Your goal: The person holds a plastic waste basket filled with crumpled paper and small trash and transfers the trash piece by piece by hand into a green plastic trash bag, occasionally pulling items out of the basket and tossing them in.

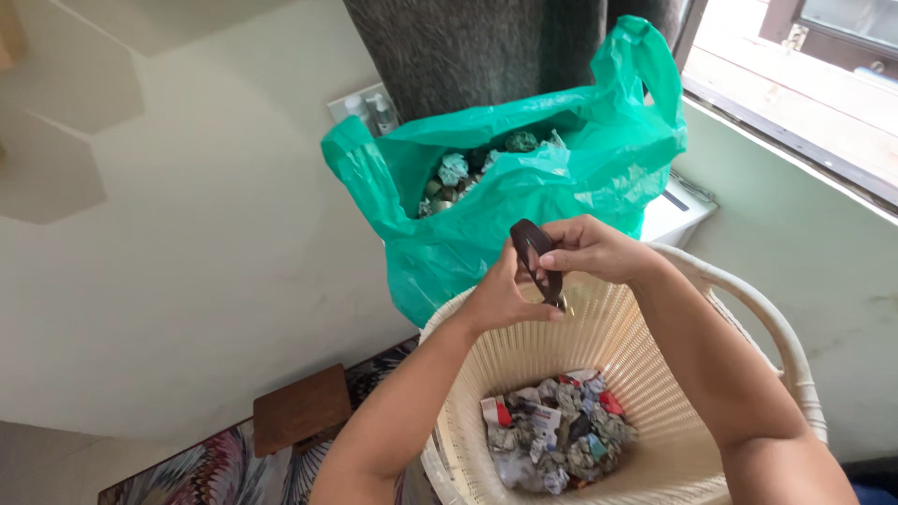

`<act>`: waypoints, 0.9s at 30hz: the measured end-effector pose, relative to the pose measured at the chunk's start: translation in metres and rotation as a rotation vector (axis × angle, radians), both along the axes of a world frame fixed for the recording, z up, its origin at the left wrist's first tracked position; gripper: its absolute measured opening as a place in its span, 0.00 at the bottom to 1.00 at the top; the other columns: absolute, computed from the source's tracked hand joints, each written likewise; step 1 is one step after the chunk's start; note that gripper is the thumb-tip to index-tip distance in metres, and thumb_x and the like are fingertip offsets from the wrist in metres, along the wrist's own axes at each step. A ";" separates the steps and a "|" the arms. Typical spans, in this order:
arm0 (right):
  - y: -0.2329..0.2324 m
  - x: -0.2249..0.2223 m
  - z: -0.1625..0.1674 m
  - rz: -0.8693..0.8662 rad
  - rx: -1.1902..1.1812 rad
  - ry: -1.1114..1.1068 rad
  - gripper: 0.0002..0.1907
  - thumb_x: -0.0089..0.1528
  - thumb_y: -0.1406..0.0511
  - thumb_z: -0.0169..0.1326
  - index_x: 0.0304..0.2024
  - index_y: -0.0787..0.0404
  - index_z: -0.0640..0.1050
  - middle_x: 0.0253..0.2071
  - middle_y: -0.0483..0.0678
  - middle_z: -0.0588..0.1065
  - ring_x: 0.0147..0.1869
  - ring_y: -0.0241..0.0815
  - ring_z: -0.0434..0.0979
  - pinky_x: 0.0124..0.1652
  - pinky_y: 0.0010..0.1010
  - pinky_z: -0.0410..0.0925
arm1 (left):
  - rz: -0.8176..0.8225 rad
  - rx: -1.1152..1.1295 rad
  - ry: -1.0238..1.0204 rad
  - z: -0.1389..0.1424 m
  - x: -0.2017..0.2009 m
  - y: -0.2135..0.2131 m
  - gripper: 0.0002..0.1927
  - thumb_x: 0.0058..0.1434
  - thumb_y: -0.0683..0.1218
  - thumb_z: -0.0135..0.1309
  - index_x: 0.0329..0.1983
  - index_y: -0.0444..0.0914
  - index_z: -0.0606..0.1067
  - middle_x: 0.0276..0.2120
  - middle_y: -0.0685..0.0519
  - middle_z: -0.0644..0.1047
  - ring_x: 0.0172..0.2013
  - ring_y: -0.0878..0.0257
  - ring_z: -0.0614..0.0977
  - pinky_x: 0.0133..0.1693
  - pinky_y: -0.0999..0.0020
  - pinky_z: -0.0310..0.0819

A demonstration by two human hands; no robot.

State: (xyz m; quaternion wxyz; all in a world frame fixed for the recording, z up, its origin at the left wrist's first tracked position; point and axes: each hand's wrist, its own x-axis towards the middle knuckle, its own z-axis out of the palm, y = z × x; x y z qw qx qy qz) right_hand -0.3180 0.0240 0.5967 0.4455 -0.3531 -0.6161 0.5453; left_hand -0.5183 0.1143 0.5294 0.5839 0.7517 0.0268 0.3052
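A: Head view, the only one. What are the hands on?

B: Both hold a dark strap point(535, 260), a thin brown band bent into a loop, up above the basket point(599, 341). The left hand point(500, 299) is closed on its lower end, thumb and fingers pinched, near a small shiny bit that may be a buckle; too small to be sure. The right hand point(591, 249) is closed too, fingertips nipping the strap partway up, from the side.

A: How would it handle, do you reckon?

B: Light and limp, I'd judge. It folds over itself at the top, so it's soft, not stiff. Smooth surface, maybe a bit slippery, so a pinch on the flat faces suits it better than a loose curl. Nothing fragile about it, by the look. The ends are the places to grip; held mid-length it would just droop.

A: What's round it?

B: The basket is cream, woven, with a hoop handle, and has crumpled scraps point(557, 440) lying in the bottom, grey with bits of red. Behind the hands a green bag point(580, 178) stands open, with more crumpled wads inside. Behind that is a dark post point(468, 51), to the right a sill point(795, 103), and lower left a small brown stool point(301, 408) on a patterned rug point(215, 468).
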 end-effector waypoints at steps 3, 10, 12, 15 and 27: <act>0.004 -0.002 -0.005 -0.105 -0.010 0.009 0.14 0.65 0.67 0.56 0.51 0.69 0.78 0.43 0.46 0.81 0.45 0.34 0.80 0.46 0.30 0.74 | 0.025 -0.085 0.062 -0.003 0.000 0.000 0.48 0.53 0.48 0.73 0.71 0.36 0.59 0.51 0.51 0.73 0.51 0.62 0.80 0.52 0.65 0.78; 0.010 0.003 -0.008 -0.449 0.167 -0.366 0.26 0.61 0.62 0.64 0.58 0.66 0.74 0.52 0.49 0.75 0.56 0.38 0.74 0.52 0.34 0.71 | 0.156 0.019 0.091 0.005 0.001 0.000 0.19 0.68 0.45 0.57 0.60 0.37 0.70 0.36 0.54 0.81 0.37 0.69 0.82 0.38 0.70 0.77; 0.009 0.000 -0.007 -0.410 0.214 -0.393 0.34 0.58 0.61 0.63 0.65 0.62 0.69 0.60 0.45 0.73 0.62 0.37 0.72 0.58 0.32 0.66 | 0.230 0.157 0.124 0.007 0.002 -0.001 0.15 0.69 0.47 0.56 0.56 0.37 0.73 0.34 0.51 0.81 0.34 0.64 0.83 0.36 0.66 0.76; 0.007 -0.007 -0.006 -0.359 0.247 -0.418 0.29 0.59 0.63 0.64 0.61 0.62 0.73 0.57 0.45 0.76 0.61 0.38 0.73 0.59 0.33 0.66 | 0.318 0.298 0.149 0.010 0.005 0.000 0.12 0.71 0.50 0.54 0.52 0.39 0.76 0.32 0.48 0.81 0.34 0.56 0.84 0.34 0.62 0.74; -0.008 -0.006 0.018 -0.679 0.420 -0.346 0.14 0.61 0.68 0.63 0.49 0.62 0.79 0.44 0.43 0.80 0.48 0.30 0.76 0.49 0.26 0.67 | 0.909 0.530 -0.091 0.027 -0.009 0.017 0.36 0.73 0.50 0.49 0.78 0.33 0.51 0.73 0.33 0.61 0.47 0.46 0.85 0.38 0.61 0.82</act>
